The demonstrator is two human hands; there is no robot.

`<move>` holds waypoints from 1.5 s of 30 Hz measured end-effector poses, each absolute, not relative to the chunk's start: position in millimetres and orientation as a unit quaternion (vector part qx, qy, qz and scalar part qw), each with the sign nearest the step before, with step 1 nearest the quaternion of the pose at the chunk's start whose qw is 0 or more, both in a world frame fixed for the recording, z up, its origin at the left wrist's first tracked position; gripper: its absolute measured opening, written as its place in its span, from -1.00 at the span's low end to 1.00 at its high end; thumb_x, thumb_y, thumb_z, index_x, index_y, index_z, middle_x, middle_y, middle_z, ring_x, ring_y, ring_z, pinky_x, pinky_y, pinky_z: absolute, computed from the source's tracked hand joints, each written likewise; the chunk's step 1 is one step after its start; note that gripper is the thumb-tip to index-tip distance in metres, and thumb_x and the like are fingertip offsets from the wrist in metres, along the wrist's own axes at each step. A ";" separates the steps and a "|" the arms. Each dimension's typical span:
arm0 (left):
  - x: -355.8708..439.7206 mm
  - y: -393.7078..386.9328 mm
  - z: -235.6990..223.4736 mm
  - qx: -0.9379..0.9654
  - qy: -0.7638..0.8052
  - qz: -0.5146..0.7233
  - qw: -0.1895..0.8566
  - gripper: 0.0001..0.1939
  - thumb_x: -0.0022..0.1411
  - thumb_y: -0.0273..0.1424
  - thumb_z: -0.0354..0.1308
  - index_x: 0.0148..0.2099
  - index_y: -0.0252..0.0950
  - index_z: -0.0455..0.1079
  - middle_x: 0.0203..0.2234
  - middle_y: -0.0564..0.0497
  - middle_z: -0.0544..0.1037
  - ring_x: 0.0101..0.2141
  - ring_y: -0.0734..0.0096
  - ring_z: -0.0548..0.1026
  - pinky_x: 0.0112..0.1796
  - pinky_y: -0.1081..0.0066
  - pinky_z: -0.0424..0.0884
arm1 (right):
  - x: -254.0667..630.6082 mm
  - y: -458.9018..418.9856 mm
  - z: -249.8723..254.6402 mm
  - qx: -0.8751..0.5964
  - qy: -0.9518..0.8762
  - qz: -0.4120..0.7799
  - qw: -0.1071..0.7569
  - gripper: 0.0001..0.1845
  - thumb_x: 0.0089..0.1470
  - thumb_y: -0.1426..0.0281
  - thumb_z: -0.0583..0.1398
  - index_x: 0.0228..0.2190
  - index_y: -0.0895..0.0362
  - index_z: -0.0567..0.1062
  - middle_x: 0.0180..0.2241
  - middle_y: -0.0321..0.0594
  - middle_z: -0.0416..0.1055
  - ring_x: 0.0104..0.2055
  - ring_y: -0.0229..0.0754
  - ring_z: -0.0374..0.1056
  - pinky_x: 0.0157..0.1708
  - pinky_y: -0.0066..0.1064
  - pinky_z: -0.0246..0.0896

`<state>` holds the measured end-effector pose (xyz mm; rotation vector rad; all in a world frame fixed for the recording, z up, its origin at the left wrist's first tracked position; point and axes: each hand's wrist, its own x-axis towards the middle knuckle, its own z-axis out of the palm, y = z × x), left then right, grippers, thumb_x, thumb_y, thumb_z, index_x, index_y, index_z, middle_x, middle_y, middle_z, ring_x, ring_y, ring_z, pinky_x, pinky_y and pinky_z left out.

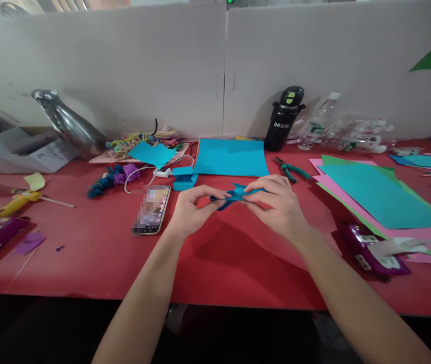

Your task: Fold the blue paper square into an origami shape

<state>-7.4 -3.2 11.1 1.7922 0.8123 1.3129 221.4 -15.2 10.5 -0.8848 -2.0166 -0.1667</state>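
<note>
Between my two hands is a small folded piece of blue paper (233, 198), raised above the red table. My left hand (197, 208) pinches its left end between thumb and fingers. On the other end, the thumb and fingers of my right hand (279, 202) are closed. The fingers cover part of the folds. Just behind, to the left, stands a small folded blue paper box (184, 178). A sheet of blue paper (232, 157) lies flat farther back, and a phone (152, 210) with a lit screen rests left of my left hand.
Green-handled pliers (291, 169) and a black bottle (284, 119) are behind my right hand. Stacked coloured paper (382, 194) and a purple power strip (375, 251) lie right. A steel flask (69, 124), craft sticks and a yellow glue gun (16, 204) are left. A partition (143, 65) closes the back.
</note>
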 end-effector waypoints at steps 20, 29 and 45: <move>-3.1 -0.6 1.5 0.772 0.332 0.472 0.266 -0.87 0.25 -0.50 0.26 -0.24 -0.19 0.61 -0.33 0.02 0.68 -0.28 0.35 0.62 -0.13 0.34 0.50 | 218.8 -13.4 4.3 -0.368 -0.829 -0.039 0.420 -0.97 0.18 0.33 0.30 -0.31 0.01 0.57 -0.19 -0.24 0.58 -0.10 -0.09 0.42 -0.03 -0.12 0.18; -2.5 -0.7 3.1 0.768 0.337 0.463 0.286 -0.91 0.26 -0.44 0.27 -0.22 -0.19 0.61 -0.32 0.02 0.68 -0.29 0.37 0.62 -0.23 0.42 0.52 | 217.0 -15.2 9.0 -0.364 -0.832 0.031 0.417 -0.94 0.18 0.33 0.29 -0.32 0.03 0.57 -0.22 -0.23 0.55 -0.12 -0.10 0.41 -0.01 -0.15 0.18; 0.1 -3.5 3.9 0.763 0.365 0.449 0.288 -0.86 0.29 -0.36 0.22 -0.18 -0.16 0.63 -0.31 -0.03 0.67 -0.29 0.31 0.61 -0.23 0.38 0.51 | 220.1 -13.7 7.1 -0.368 -0.842 0.027 0.394 -0.91 0.17 0.27 0.30 -0.32 0.01 0.55 -0.21 -0.24 0.55 -0.10 -0.08 0.41 -0.01 -0.13 0.15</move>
